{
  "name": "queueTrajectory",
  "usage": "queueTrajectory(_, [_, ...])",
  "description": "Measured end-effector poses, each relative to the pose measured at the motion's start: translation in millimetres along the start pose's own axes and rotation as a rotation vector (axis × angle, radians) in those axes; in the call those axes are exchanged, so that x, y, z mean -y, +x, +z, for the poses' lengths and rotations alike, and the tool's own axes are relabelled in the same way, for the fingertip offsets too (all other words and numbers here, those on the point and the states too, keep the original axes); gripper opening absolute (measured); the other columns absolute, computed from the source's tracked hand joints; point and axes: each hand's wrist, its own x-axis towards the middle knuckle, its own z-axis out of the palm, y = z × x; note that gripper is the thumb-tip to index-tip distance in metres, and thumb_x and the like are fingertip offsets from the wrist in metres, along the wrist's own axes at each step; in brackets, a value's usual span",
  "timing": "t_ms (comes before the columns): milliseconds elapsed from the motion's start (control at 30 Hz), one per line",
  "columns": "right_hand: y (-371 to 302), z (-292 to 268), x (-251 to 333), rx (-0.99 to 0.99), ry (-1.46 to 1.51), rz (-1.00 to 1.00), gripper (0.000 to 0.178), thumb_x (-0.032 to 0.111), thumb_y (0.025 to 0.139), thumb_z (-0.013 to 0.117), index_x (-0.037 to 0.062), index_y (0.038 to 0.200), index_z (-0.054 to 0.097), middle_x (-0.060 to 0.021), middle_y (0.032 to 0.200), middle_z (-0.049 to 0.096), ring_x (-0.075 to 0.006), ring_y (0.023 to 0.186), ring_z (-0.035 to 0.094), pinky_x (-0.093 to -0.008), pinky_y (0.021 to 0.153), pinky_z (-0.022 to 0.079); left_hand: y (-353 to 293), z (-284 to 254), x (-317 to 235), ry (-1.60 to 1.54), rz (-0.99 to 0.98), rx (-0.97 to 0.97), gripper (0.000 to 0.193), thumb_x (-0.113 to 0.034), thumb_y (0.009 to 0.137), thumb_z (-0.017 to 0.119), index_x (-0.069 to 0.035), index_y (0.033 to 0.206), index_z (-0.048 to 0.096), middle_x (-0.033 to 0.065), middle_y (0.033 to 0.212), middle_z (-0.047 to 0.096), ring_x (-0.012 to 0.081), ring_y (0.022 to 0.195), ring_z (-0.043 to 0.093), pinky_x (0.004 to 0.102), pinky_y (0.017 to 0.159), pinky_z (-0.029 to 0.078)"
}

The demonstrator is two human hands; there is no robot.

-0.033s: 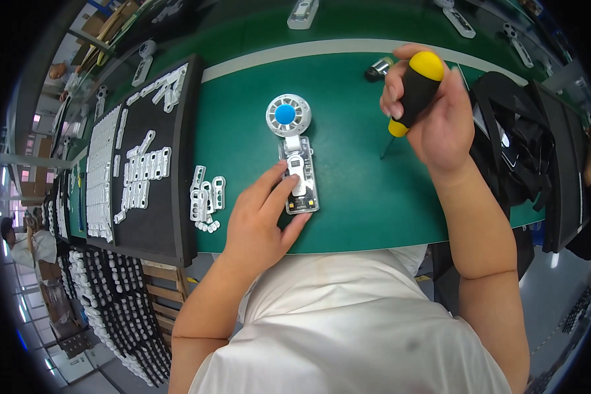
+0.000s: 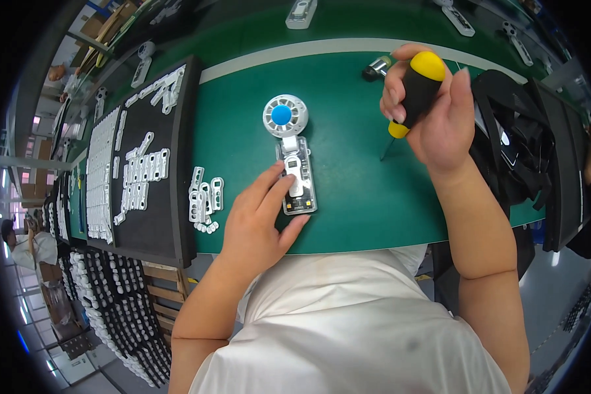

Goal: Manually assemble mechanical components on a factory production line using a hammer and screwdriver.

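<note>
A small handheld fan lies on the green table. Its round white head has a blue centre. Below it, the see-through handle shows electronics, and a white oblong panel sits on it. My left hand grips the handle: fingertips press on the panel and left edge, the thumb rests at the lower right corner. Raised off to the right, my right hand is wrapped round a yellow-and-black screwdriver. The thin shaft points down, its tip apart from the fan.
Loose white panels and small white buttons lie left of the fan. Beyond them stands a black tray of white parts. A small cylindrical object lies behind the screwdriver; a black bin stands at the right. More fans lie on the far green surface.
The fan and my left hand have shifted very slightly to the left. My right hand holds the screwdriver in nearly the same place, its thumb a little more raised.
</note>
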Motion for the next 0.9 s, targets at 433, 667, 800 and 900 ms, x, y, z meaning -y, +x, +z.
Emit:
queueTrajectory(433, [-0.3,2.9,13.7,-0.031,-0.072,0.023,0.051,0.052,0.111,0.043,0.0047,0.117,0.059,-0.0074,0.089,0.061,-0.0135,0.067,0.054,-0.0292,0.065,0.047,68.6,-34.6,-22.5,0.466,0.295,0.284,0.058,0.001,0.078,0.074,-0.003,0.136,0.069,0.0184,0.147,0.063,0.0373,0.148,0.051,0.0544,0.123,0.042])
queueTrajectory(667, [-1.0,2.7,5.5,-0.007,0.026,-0.007,0.055,0.058,0.112,0.044,0.0047,0.112,0.057,-0.0083,0.090,0.061,-0.0150,0.069,0.056,-0.0297,0.067,0.048,70.4,-29.9,-43.4,0.358,0.056,0.448,0.049,-0.016,0.082,0.085,-0.002,0.128,0.073,0.0162,0.126,0.071,0.0361,0.121,0.066,0.0518,0.116,0.047])
queueTrajectory(800, [0.8,21.6,7.5,-0.066,-0.206,-0.014,0.058,0.062,0.111,0.046,0.0051,0.112,0.055,-0.0082,0.089,0.061,-0.0148,0.069,0.056,-0.0291,0.066,0.047,57.2,-18.9,-41.9,0.344,-0.061,0.352,0.060,-0.024,0.080,0.091,-0.001,0.131,0.072,0.0161,0.120,0.072,0.0357,0.109,0.069,0.0485,0.107,0.053])
queueTrajectory(900, [-2.0,36.3,9.2,-0.189,-0.222,-0.012,0.056,0.061,0.109,0.052,0.0054,0.110,0.053,-0.0086,0.087,0.061,-0.0139,0.065,0.054,-0.0284,0.062,0.046,56.7,-29.9,-38.5,0.193,0.020,0.215,0.059,-0.028,0.084,0.088,-0.003,0.134,0.070,0.0123,0.110,0.071,0.0303,0.106,0.068,0.0442,0.093,0.056])
